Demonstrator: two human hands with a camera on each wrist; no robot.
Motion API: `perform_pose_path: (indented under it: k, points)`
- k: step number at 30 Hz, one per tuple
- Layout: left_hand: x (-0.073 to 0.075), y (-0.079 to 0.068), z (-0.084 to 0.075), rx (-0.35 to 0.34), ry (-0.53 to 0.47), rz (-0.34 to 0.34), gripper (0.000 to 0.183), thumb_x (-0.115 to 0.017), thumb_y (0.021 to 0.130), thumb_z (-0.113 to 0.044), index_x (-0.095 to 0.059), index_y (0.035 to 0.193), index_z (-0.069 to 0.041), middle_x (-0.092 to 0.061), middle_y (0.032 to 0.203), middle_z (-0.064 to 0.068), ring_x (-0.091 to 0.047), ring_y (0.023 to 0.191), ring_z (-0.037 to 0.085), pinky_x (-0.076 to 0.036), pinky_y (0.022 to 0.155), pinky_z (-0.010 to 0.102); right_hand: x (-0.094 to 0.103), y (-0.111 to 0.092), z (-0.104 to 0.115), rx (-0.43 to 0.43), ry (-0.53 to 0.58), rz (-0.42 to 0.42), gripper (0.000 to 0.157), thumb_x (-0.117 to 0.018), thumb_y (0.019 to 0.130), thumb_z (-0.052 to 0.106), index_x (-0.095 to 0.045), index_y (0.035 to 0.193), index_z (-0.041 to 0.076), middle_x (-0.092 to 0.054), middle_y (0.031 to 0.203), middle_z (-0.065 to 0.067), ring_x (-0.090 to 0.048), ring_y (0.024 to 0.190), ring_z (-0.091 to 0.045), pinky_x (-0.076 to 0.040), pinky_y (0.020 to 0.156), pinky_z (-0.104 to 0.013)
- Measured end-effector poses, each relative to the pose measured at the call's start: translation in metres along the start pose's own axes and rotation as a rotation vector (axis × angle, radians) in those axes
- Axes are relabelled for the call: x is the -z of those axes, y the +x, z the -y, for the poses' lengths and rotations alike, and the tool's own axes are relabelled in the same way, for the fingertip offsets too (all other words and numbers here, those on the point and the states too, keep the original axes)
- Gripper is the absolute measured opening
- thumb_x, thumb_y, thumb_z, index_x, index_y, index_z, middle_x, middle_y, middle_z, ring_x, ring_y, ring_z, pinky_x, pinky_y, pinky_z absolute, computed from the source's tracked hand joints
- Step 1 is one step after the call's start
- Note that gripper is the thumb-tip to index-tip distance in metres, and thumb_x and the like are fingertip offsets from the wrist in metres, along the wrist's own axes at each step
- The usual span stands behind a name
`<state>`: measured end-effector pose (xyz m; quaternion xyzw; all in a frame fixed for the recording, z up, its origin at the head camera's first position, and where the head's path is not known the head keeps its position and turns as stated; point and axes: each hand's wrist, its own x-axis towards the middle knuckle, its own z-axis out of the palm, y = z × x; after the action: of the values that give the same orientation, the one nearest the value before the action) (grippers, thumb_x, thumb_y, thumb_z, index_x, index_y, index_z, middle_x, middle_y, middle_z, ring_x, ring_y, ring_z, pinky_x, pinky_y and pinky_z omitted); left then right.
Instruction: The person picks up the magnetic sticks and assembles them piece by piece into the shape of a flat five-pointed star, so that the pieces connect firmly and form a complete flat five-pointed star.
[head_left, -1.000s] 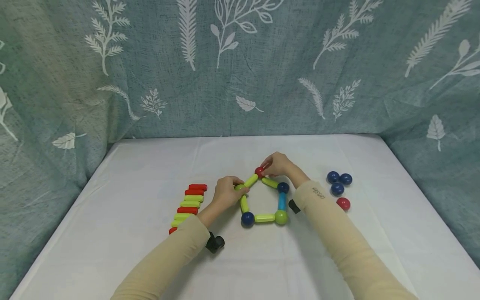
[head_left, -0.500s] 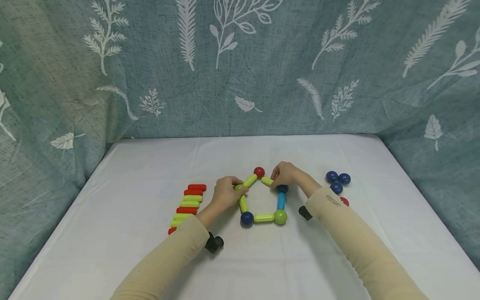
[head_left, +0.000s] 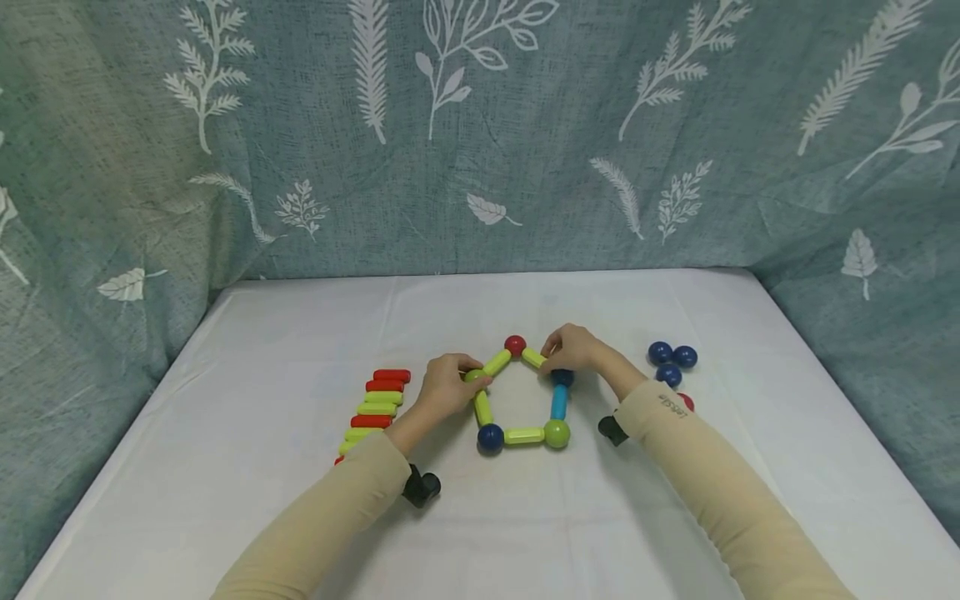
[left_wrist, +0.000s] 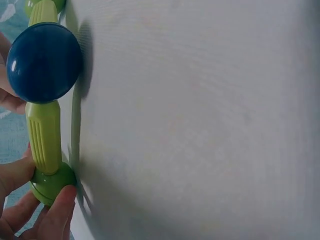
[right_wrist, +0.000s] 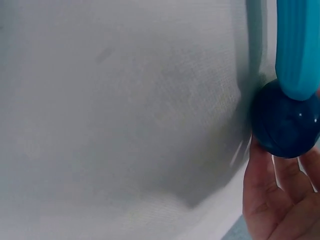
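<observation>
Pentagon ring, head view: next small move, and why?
Probably ease the upper-right green rod toward the red ball: whether they touch is too small to tell. The right hand seems to pinch that rod near the blue ball at its other end, while the left hand pinches the upper-left green ball, which should steady the ring.

You could come in low over the bench (head_left: 510, 533) from the front, between your left sleeve (head_left: 322, 525) and right sleeve (head_left: 720, 492) — the ring of sticks and balls (head_left: 523, 436) stops you midway. To its left, the row of loose sticks (head_left: 377, 409) stands in the way; to its right, the loose blue balls (head_left: 668, 375). Behind the ring, bench lies open up to the curtain (head_left: 517, 250).
</observation>
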<state>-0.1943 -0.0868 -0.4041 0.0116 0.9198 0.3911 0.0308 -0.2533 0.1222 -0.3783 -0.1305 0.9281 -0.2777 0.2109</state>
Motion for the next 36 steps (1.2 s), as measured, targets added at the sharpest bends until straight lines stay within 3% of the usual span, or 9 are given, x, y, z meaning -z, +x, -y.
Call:
perform_pose_path:
  k: [7,11,14,17,20,24,32,36]
  points:
    - [0.009,-0.002,-0.005,0.019,0.063,0.099,0.03,-0.067,0.084,-0.021,-0.065,0.107,-0.002,-0.063,0.099,0.008,-0.053,0.082,0.018,-0.048,0.07,0.027,-0.001,-0.005,-0.001,0.049,-0.024,-0.052,0.03,-0.07,0.079,0.017,-0.064,0.103,0.0,-0.063,0.096,-0.012,-0.058,0.084,-0.022,-0.048,0.074,-0.032]
    - [0.013,-0.003,-0.006,-0.047,0.134,0.154,0.032,-0.064,0.086,-0.018,-0.062,0.114,-0.002,-0.062,0.107,0.01,-0.054,0.089,0.02,-0.048,0.079,0.031,-0.001,-0.018,0.0,0.101,-0.092,-0.149,0.029,-0.069,0.081,0.016,-0.064,0.106,0.002,-0.062,0.104,-0.014,-0.058,0.092,-0.027,-0.048,0.079,-0.037]
    - [0.015,-0.004,-0.006,-0.115,0.182,0.165,0.033,-0.063,0.086,-0.013,-0.061,0.116,-0.001,-0.062,0.108,0.01,-0.055,0.092,0.02,-0.047,0.082,0.032,-0.005,-0.033,0.001,0.144,-0.154,-0.196,0.022,-0.07,0.081,0.018,-0.067,0.098,0.004,-0.062,0.101,-0.011,-0.057,0.088,-0.024,-0.048,0.076,-0.036]
    - [0.016,-0.005,-0.006,-0.136,0.203,0.168,0.032,-0.063,0.086,-0.012,-0.06,0.116,0.0,-0.062,0.105,0.01,-0.054,0.087,0.019,-0.048,0.078,0.03,-0.011,-0.049,0.002,0.19,-0.162,-0.16,0.017,-0.073,0.078,0.021,-0.067,0.087,0.007,-0.062,0.088,-0.005,-0.055,0.076,-0.018,-0.047,0.068,-0.031]
    - [0.016,-0.006,-0.006,-0.134,0.214,0.174,0.033,-0.063,0.086,-0.012,-0.06,0.116,0.001,-0.062,0.102,0.01,-0.052,0.08,0.018,-0.048,0.072,0.028,-0.019,-0.063,0.0,0.226,-0.128,-0.067,0.017,-0.075,0.076,0.024,-0.064,0.08,0.011,-0.058,0.076,0.001,-0.051,0.067,-0.013,-0.045,0.061,-0.025]
    - [0.016,-0.007,-0.006,-0.136,0.246,0.177,0.034,-0.064,0.085,-0.012,-0.06,0.117,0.001,-0.062,0.102,0.01,-0.052,0.081,0.018,-0.048,0.074,0.028,-0.025,-0.075,-0.004,0.273,-0.089,0.015,0.019,-0.077,0.073,0.022,-0.061,0.074,0.012,-0.055,0.068,0.004,-0.05,0.063,-0.011,-0.044,0.057,-0.023]
    - [0.018,-0.017,-0.005,-0.084,0.226,0.224,0.046,-0.065,0.084,-0.016,-0.054,0.124,0.003,-0.059,0.107,0.014,-0.05,0.079,0.019,-0.046,0.067,0.026,-0.024,-0.078,-0.014,0.239,-0.042,-0.027,0.014,-0.074,0.075,0.015,-0.064,0.083,0.009,-0.06,0.08,0.001,-0.056,0.071,-0.013,-0.049,0.064,-0.025]
    - [0.019,-0.023,-0.003,-0.022,0.178,0.274,0.051,-0.067,0.083,-0.018,-0.051,0.126,0.003,-0.058,0.094,0.01,-0.049,0.075,0.019,-0.044,0.061,0.025,-0.021,-0.077,-0.019,0.235,-0.025,-0.064,0.016,-0.07,0.079,0.012,-0.066,0.092,0.005,-0.063,0.09,-0.005,-0.06,0.077,-0.016,-0.051,0.068,-0.028]
